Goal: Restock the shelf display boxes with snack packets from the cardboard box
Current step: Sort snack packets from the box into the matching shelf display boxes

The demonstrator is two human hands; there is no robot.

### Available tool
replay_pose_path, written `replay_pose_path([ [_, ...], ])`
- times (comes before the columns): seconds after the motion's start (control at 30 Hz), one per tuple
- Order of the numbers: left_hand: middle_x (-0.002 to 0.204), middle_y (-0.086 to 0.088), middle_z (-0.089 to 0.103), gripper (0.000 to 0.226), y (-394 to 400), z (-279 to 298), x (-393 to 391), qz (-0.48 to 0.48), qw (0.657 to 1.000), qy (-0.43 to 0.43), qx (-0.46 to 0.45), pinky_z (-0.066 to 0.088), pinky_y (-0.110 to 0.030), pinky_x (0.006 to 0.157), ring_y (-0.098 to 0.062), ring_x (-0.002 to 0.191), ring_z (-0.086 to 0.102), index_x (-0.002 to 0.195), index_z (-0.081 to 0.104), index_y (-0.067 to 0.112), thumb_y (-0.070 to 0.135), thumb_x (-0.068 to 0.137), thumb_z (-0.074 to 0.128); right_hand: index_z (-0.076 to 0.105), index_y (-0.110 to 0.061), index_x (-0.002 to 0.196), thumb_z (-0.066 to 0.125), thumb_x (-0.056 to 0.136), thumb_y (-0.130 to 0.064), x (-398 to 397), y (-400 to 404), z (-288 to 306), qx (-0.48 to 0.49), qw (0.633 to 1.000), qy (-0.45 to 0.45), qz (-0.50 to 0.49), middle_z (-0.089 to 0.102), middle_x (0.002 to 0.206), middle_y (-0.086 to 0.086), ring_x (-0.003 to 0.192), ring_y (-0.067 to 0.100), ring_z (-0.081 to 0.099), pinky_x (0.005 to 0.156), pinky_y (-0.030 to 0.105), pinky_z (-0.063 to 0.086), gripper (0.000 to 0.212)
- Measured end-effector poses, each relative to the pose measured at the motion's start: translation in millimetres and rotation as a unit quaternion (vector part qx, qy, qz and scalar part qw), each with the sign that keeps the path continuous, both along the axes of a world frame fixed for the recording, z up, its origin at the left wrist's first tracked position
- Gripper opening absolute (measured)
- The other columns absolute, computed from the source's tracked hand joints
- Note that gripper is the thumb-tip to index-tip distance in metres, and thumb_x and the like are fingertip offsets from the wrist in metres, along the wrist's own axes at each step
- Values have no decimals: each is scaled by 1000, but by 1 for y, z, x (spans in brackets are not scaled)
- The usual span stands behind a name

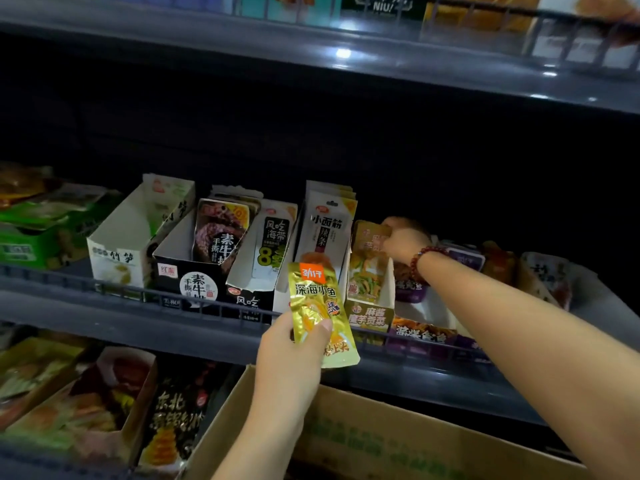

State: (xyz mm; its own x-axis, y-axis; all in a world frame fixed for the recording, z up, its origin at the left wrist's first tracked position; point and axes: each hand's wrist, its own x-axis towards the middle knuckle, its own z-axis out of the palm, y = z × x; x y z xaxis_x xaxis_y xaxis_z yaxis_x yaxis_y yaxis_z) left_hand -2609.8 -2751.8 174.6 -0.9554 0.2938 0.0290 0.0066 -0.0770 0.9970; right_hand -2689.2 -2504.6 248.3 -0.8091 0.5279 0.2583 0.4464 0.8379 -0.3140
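From the head view, I am midway through a restock: my left hand [294, 344] sits low in the centre of the frame, thumb and fingers [327, 325] pinching the lower half of a gold fish-snack packet [320, 306] that stands upright in front of the shelf rail [138, 292]. My right hand [403, 244], right of centre, reaches into the brown display box [370, 315], its fingers curled round the top of a brown packet [369, 261] standing there; I judge I am either seating that packet or tipping the row back to make room, and cannot tell which. The cardboard box [381, 441] I draw stock from lies along the bottom of the frame, under my left forearm; what is inside it is out of sight. To the left along the shelf stand a white display box [117, 251], a black display box [187, 275] and a tall white packet [323, 230]. No box plainly matches the gold packet, so my next move calls for finding its home first, then sliding it in upright behind the front lip.
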Motion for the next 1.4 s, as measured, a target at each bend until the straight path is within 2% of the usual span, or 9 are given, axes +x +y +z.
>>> replay_pose_path([
  [0.1, 92, 10, 71, 6, 2, -2, 1, -6, 1000, -4, 3, 43, -6, 48, -1, 81, 66, 95, 66, 26, 24, 94, 60, 56, -31, 107, 60, 87, -41, -9, 5, -6, 0, 1000, -6, -7, 54, 124, 6, 115, 29, 49, 97, 43, 45, 23],
  [0.23, 89, 11, 71, 8, 5, -3, 1, -9, 1000, -7, 5, 42, -6, 48, -1, 79, 66, 90, 66, 29, 25, 94, 61, 60, -27, 111, 59, 90, -35, -9, 9, -5, 23, 999, 16, -20, 54, 122, 5, 119, 27, 45, 100, 37, 40, 22],
  [0.6, 86, 10, 73, 7, 4, -5, 0, -15, 999, -22, 30, 42, -5, 46, 5, 69, 67, 93, 68, 26, 22, 92, 63, 59, -24, 115, 73, 81, -28, -3, 13, -17, -30, 988, 151, 17, 47, 116, 1, 108, 20, 53, 82, 28, 45, 37],
  [0.73, 88, 8, 74, 6, 3, -5, 0, -9, 1000, -9, 21, 44, -6, 48, -4, 75, 69, 94, 69, 24, 21, 90, 66, 64, -22, 108, 70, 85, -28, 19, -6, -15, -54, 977, 200, 56, 54, 110, -1, 99, 13, 55, 70, 17, 39, 25],
  [0.87, 84, 8, 75, 8, 2, -2, 2, -20, 1000, 5, 24, 45, -7, 50, -3, 74, 70, 92, 71, 23, 17, 88, 69, 66, -28, 101, 62, 90, -33, 55, -40, -8, -176, 962, 153, 139, 64, 107, -10, 89, -1, 54, 73, 11, 42, 13],
  [0.97, 81, 7, 76, 9, 1, 2, 6, -44, 999, 3, 29, 46, -9, 51, -2, 71, 70, 93, 71, 19, 14, 87, 70, 67, -29, 98, 50, 94, -44, 82, -61, -5, -252, 952, 68, 163, 69, 111, 5, 95, 15, 63, 76, 20, 46, 23],
  [1.13, 81, 4, 76, 7, 0, 12, 19, -77, 997, -13, 29, 55, -29, 73, -14, 79, 73, 92, 71, 17, 14, 85, 71, 63, -13, 84, 43, 98, -40, 123, -74, 4, -491, 844, 100, 194, 61, 66, -3, 59, 11, 54, 56, 24, 37, 36],
  [1.23, 82, 4, 76, 10, 1, 16, 31, -101, 995, -12, 5, 56, -33, 77, -13, 79, 73, 93, 71, 18, 14, 84, 72, 65, -18, 81, 52, 94, -36, 151, -70, 4, -432, 875, 73, 207, 64, 71, -6, 59, 6, 54, 57, 20, 41, 26],
  [1.4, 91, 5, 74, 11, 17, 22, 46, -94, 994, 10, -47, 46, -11, 55, -4, 76, 69, 98, 70, 18, 22, 88, 69, 70, -8, 85, 59, 92, -32, 191, -66, -4, -379, 909, 104, 139, 66, 69, 0, 51, 6, 53, 48, 11, 38, 28],
])
